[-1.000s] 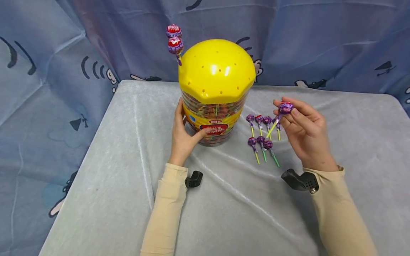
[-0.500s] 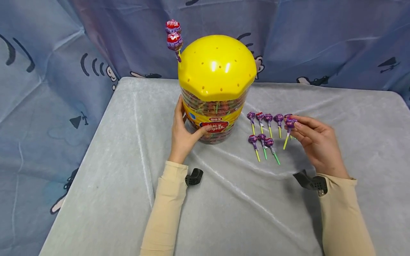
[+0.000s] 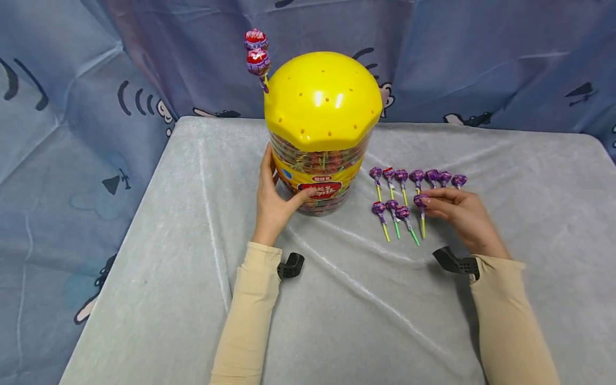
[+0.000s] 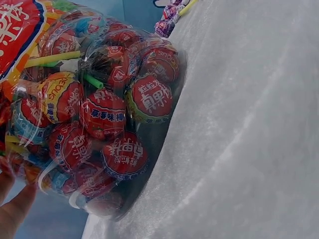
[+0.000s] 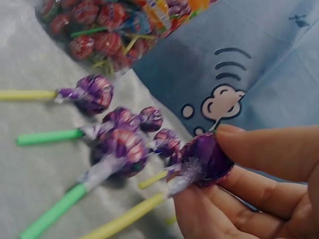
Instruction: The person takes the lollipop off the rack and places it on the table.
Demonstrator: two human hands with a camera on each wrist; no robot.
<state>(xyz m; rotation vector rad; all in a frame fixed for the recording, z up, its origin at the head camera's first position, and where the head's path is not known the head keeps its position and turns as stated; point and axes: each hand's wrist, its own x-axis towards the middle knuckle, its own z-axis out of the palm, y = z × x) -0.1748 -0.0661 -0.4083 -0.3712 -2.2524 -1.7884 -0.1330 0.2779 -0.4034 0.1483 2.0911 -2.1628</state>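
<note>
A big clear jar of wrapped lollipops with a domed yellow lid stands on the table. My left hand grips its left side, thumb across the front label; in the left wrist view only its fingertips show against the plastic. Between thumb and fingers my right hand pinches a purple-wrapped lollipop by its candy head, yellow stick pointing toward me. This lollipop is at the right end of a front row of lollipops. Behind it lies a second row of purple lollipops.
Two red and purple lollipops stick up from the lid's left edge. Small holes dot the lid. A grey velvety cloth covers the table, and a blue patterned curtain hangs behind it.
My right hand has come down with the lollipop, first rightward, then back left to the front row's end. More back-row lollipops are now uncovered. My left hand stays on the jar.
</note>
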